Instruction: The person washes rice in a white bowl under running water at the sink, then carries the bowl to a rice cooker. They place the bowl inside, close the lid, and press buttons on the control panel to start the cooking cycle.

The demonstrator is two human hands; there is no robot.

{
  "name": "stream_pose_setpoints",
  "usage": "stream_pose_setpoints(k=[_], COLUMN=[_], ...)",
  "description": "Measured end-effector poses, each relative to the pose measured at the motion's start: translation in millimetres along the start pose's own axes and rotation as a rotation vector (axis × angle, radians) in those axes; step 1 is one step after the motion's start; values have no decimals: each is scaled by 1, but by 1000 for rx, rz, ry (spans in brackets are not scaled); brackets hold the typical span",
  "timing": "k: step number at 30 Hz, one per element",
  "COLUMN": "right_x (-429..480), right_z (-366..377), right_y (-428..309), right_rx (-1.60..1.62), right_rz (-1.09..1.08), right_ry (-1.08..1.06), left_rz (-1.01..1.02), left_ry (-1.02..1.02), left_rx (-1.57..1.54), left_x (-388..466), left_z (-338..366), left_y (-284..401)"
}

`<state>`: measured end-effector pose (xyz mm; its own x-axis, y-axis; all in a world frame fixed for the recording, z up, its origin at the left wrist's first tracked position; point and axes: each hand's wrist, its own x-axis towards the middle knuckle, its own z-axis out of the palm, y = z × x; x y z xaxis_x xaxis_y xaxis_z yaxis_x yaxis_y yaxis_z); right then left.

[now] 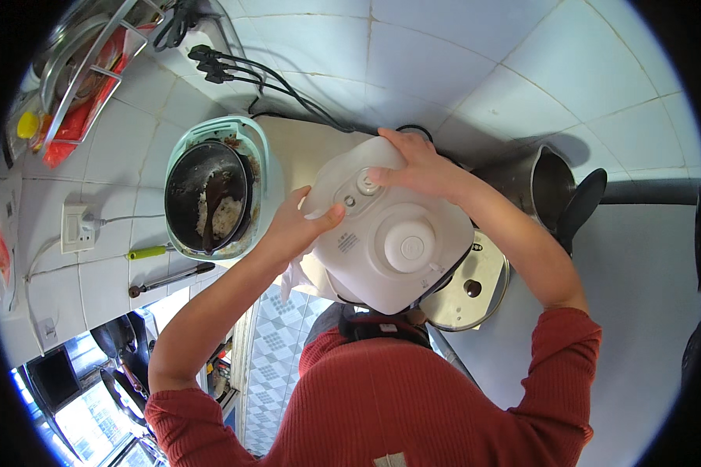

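A white kitchen appliance (350, 233) with a rounded lid, a large round knob and a smaller round button stands in front of me. My left hand (304, 222) lies on its left edge, thumb on top beside the small button. My right hand (412, 163) rests over its back edge, fingers spread, thumb on the round button. A whitish cloth (295, 279) hangs below my left hand. Left of the appliance, an open pale-green rice cooker (263, 175) holds a dark inner pot (181, 187) with white rice (228, 215) and a dark brown spoon (211, 213).
To the right are a glass lid (493, 274), a steel pot (514, 175) and a black ladle (584, 201). Black plugs (210, 61) and cables run along the tiled wall. A green-handled utensil (147, 252) lies left, below a wire rack (102, 73).
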<state>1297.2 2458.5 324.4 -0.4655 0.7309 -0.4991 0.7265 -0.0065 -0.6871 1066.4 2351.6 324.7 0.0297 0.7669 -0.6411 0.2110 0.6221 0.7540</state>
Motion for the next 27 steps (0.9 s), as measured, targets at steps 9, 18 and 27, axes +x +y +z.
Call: stream_pose_setpoints(k=[9,18,27], right_x=[-2,5,5], right_z=[-2,-10,-7], right_y=[1,8,11], right_rx=[32,99,-22], right_rz=[-46,-6,-47], right_ry=[41,-92,-26], left_rz=[-34,-5,69], left_ry=[-8,-112,-93], left_rx=[20,243,173], left_x=[3,10,9], left_z=[-3,-13,-7], left_y=[0,0,3])
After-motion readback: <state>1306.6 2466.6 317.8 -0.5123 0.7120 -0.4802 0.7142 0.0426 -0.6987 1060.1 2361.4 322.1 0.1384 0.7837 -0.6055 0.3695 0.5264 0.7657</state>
